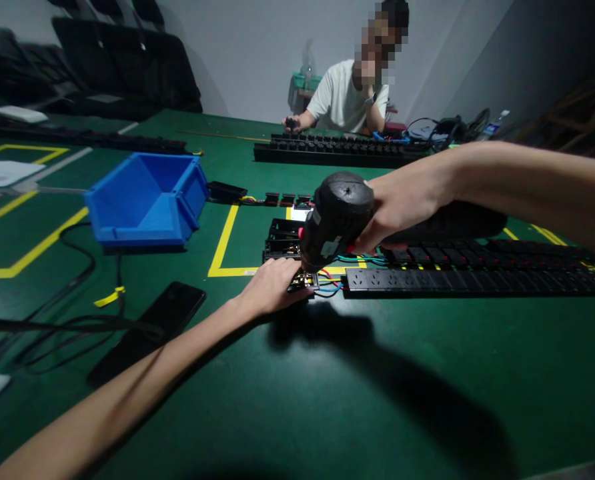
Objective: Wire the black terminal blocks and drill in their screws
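Observation:
A black power screwdriver (338, 217) is gripped in my right hand (405, 200), its working end pointing down at a small black housing (303, 281) with metal parts inside. My left hand (272, 287) is closed on the left side of that housing, fingertips close to the tool's tip. Red, blue and yellow-green wires (331, 283) run from the housing to a long black socket strip (427, 283) on the right. More open black housings (282, 233) sit just behind. The tool hides its own tip.
A blue bin (145, 203) stands at the left, with a black phone (172, 310) and loose cables (77, 320) nearer. Across the green table (257, 400), a person (345, 97) sits behind black strips (327, 155). A second strip row (457, 257) lies at right.

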The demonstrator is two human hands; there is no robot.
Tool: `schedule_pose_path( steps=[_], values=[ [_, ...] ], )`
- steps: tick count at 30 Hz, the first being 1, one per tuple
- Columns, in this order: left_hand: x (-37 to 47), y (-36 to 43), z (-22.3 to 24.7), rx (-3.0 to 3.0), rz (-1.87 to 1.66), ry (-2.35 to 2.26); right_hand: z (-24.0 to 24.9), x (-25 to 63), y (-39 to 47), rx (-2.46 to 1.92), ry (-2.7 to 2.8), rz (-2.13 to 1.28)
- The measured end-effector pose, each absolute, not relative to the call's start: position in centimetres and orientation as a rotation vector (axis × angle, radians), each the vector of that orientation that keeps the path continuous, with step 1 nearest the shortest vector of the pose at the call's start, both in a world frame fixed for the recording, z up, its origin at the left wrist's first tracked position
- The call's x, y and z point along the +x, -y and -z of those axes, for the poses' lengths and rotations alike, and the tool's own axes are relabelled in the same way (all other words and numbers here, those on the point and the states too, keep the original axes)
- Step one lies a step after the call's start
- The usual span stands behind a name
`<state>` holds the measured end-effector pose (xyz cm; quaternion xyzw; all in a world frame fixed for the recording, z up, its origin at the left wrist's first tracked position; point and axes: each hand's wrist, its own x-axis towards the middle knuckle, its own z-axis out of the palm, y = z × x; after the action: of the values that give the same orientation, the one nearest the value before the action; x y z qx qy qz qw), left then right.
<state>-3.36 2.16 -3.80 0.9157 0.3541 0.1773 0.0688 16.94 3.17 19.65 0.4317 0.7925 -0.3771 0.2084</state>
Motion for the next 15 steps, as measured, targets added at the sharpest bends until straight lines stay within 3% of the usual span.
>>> schedule_pose_path(
  steps=[8,15],
  values=[
    [-3.34,-2.10,3.59,2.765,-0.496,-1.086,-19.56,16.85,-2.58,1.411,-2.270,0.992],
    [-3.33,-2.14,3.70,2.768,-0.516,-1.076,-19.75,16.99,-2.96,1.208,-2.270,1.028]
  ],
)
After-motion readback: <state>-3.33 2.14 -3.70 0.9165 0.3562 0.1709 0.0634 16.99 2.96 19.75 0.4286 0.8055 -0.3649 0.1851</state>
